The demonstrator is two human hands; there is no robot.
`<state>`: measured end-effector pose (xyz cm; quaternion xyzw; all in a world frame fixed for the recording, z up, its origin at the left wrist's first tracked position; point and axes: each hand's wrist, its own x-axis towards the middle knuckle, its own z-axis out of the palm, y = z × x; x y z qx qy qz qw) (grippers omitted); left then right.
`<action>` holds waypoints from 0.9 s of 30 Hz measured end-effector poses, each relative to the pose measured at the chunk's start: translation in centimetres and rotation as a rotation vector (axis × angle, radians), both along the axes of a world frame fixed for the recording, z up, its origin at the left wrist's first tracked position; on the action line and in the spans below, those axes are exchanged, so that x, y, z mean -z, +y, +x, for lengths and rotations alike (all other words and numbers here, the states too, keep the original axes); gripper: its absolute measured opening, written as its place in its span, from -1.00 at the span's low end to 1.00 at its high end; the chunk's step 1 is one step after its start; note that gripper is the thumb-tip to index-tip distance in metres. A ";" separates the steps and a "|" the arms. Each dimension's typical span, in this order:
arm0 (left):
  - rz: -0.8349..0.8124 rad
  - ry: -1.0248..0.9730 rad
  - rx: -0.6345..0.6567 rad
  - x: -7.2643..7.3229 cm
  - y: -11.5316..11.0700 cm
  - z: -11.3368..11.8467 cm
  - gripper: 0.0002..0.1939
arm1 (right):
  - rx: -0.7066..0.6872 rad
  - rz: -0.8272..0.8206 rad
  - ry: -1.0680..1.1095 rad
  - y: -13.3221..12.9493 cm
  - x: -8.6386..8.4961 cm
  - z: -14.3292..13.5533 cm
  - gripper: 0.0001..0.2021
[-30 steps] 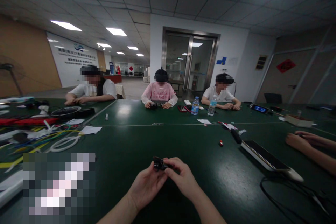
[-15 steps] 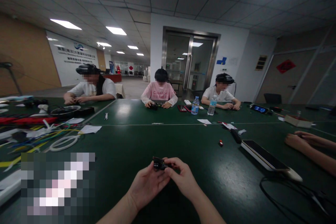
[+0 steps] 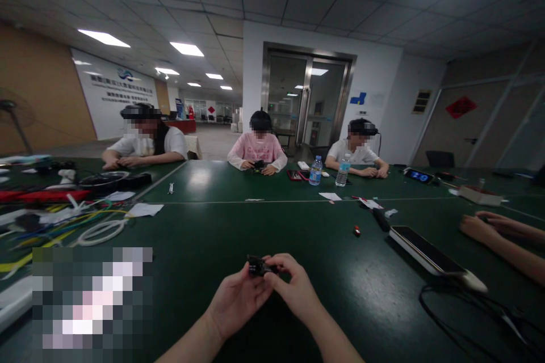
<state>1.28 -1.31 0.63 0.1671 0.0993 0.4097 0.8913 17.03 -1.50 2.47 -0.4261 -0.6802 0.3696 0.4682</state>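
Note:
Between my two hands, above the green table (image 3: 204, 227), is a small black object (image 3: 256, 266) with a rounded, shiny part at its left end; its kind is too small to tell. My left hand (image 3: 236, 300) cups it from the left and below, palm up, with the fingertips closed against it. Thumb and fingers of my right hand (image 3: 293, 283) pinch its narrower right end. The fingers partly cover it.
Cables (image 3: 100, 232) and a blurred patch (image 3: 91, 300) lie left. A flat white-edged device (image 3: 430, 252), a black cord (image 3: 443, 317) and a small red item (image 3: 356, 231) lie right. Bottles (image 3: 315, 171) stand farther back. Several people sit around, one person's hands (image 3: 481, 224) at right.
My hands keep their grip on the black object, with barely any movement. The whole view has shifted slightly. Across the table, the person in pink has changed the hold on a dark item.

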 end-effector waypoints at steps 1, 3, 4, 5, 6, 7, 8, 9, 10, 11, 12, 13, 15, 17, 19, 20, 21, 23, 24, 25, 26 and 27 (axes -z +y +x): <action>-0.003 0.004 -0.004 0.0 0.0 0.0 -0.69 | 0.002 -0.002 -0.007 0.0 0.0 -0.1 -0.83; -0.006 0.011 -0.022 -0.1 0.1 0.0 -0.69 | 0.001 -0.017 -0.030 -0.1 -0.1 -0.2 -0.83; -0.010 0.016 -0.034 -0.1 0.1 -0.1 -0.69 | 0.001 -0.023 -0.041 -0.1 -0.2 -0.2 -0.83; -0.016 0.021 -0.046 -0.1 0.1 -0.1 -0.69 | 0.001 -0.029 -0.049 -0.2 -0.2 -0.2 -0.83; -0.022 0.025 -0.056 -0.1 0.1 -0.1 -0.69 | 0.002 -0.034 -0.056 -0.2 -0.3 -0.3 -0.84; -0.026 0.027 -0.065 0.0 0.1 -0.1 -0.69 | 0.003 -0.038 -0.062 -0.3 -0.3 -0.3 -0.84; -0.028 0.028 -0.072 0.0 0.1 -0.1 -0.69 | 0.005 -0.038 -0.066 -0.3 -0.4 -0.3 -0.84; -0.028 0.026 -0.075 0.1 0.1 -0.2 -0.69 | 0.006 -0.037 -0.071 -0.3 -0.4 -0.3 -0.84; -0.028 0.022 -0.076 0.1 0.1 -0.2 -0.69 | 0.007 -0.035 -0.074 -0.4 -0.5 -0.4 -0.84; -0.030 0.016 -0.077 0.1 0.1 -0.2 -0.70 | 0.007 -0.032 -0.077 -0.4 -0.5 -0.4 -0.84; -0.034 0.010 -0.077 0.1 0.0 -0.2 -0.70 | 0.008 -0.030 -0.079 -0.4 -0.5 -0.4 -0.84; -0.039 0.005 -0.078 0.1 0.0 -0.2 -0.70 | 0.009 -0.029 -0.079 -0.4 -0.5 -0.4 -0.84; -0.049 0.005 -0.080 0.0 0.0 -0.2 -0.70 | 0.012 -0.025 -0.075 -0.4 -0.4 -0.5 -0.84; -0.057 0.012 -0.087 0.0 0.0 -0.2 -0.70 | 0.014 -0.013 -0.072 -0.4 -0.4 -0.5 -0.84; -0.059 0.017 -0.092 -0.1 0.0 -0.2 -0.70 | 0.015 -0.002 -0.074 -0.5 -0.4 -0.6 -0.84; -0.060 0.017 -0.093 -0.2 0.0 -0.2 -0.69 | 0.017 0.001 -0.076 -0.5 -0.4 -0.6 -0.84; -0.062 0.016 -0.090 -0.2 0.0 -0.2 -0.69 | 0.020 0.001 -0.079 -0.5 -0.4 -0.6 -0.84; -0.067 0.015 -0.079 -0.4 -0.1 -0.1 -0.69 | 0.022 -0.005 -0.084 -0.6 -0.4 -0.6 -0.85; -0.068 0.015 -0.077 -0.5 -0.1 -0.1 -0.69 | 0.022 -0.007 -0.083 -0.6 -0.4 -0.6 -0.84; -0.068 0.014 -0.078 -0.5 -0.1 -0.1 -0.70 | 0.021 -0.004 -0.078 -0.5 -0.3 -0.6 -0.84; -0.067 0.014 -0.081 -0.5 -0.1 0.0 -0.70 | 0.020 0.001 -0.070 -0.5 -0.3 -0.6 -0.83; -0.065 0.012 -0.086 -0.5 -0.1 0.0 -0.70 | 0.019 0.008 -0.062 -0.5 -0.2 -0.6 -0.82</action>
